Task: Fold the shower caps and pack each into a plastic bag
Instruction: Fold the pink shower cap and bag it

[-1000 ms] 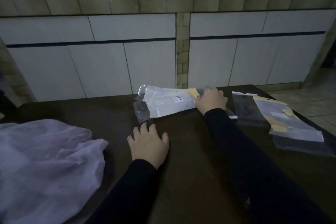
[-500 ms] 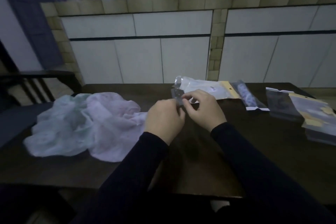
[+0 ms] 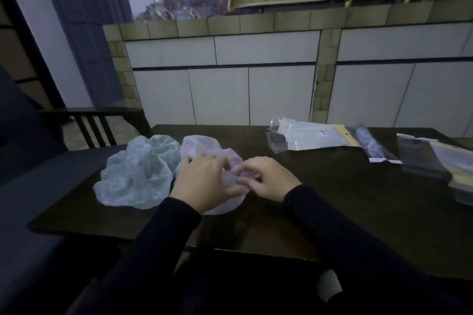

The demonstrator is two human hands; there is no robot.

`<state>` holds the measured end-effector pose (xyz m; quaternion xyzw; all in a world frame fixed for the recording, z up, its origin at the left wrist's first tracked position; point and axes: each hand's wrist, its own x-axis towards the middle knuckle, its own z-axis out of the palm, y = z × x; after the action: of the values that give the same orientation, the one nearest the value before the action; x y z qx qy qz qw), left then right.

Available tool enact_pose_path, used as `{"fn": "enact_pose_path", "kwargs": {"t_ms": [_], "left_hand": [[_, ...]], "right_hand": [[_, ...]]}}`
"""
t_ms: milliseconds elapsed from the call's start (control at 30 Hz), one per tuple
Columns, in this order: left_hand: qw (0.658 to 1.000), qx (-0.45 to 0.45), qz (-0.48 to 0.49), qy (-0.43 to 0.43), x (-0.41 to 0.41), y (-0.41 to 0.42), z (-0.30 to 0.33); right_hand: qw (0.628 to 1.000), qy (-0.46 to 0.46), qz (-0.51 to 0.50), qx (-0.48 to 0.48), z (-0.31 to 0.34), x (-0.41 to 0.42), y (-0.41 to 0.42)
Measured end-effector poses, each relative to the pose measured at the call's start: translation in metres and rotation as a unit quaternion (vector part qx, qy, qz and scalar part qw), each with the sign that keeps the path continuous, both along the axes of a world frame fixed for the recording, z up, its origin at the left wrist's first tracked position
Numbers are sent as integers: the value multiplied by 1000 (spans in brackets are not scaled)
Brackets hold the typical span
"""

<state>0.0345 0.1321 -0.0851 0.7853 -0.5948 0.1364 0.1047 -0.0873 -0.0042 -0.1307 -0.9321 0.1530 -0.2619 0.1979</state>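
Two shower caps lie crumpled on our dark table (image 3: 332, 202), both toward nine o'clock from the table's middle. We have the pink cap (image 3: 197, 147) under both hands: our left hand (image 3: 202, 181) lies on top of it with fingers curled into the thin film, and our right hand (image 3: 268, 178) pinches the cap's edge at its three o'clock side, fingertips meeting the left hand's. Whether either hand has lifted any of the film off the table we cannot tell. Touching the pink cap at its nine o'clock side sits the pale green cap (image 3: 138, 174), puffed up and untouched. Toward one o'clock from our hands, well apart, a white packed bag (image 3: 309, 137) with a yellow header lies flat near the table's far edge. Just beside it at three o'clock rests a narrow packet (image 3: 369, 144), and farther toward three o'clock a stack of empty plastic bags (image 3: 435, 161) reaches the frame's edge.
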Motion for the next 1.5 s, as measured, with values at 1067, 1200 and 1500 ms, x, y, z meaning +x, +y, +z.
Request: {"fn": "enact_pose_path", "kwargs": {"t_ms": [1067, 1200, 1500], "left_hand": [[882, -128, -85, 445, -23, -117, 46], [831, -68, -95, 544, -32, -122, 15], [749, -228, -98, 614, -29, -145, -25]], "right_hand": [[886, -93, -387, 237, 68, -129, -71], [838, -181, -383, 344, 60, -115, -75], [751, -293, -127, 579, 58, -119, -71]]}}
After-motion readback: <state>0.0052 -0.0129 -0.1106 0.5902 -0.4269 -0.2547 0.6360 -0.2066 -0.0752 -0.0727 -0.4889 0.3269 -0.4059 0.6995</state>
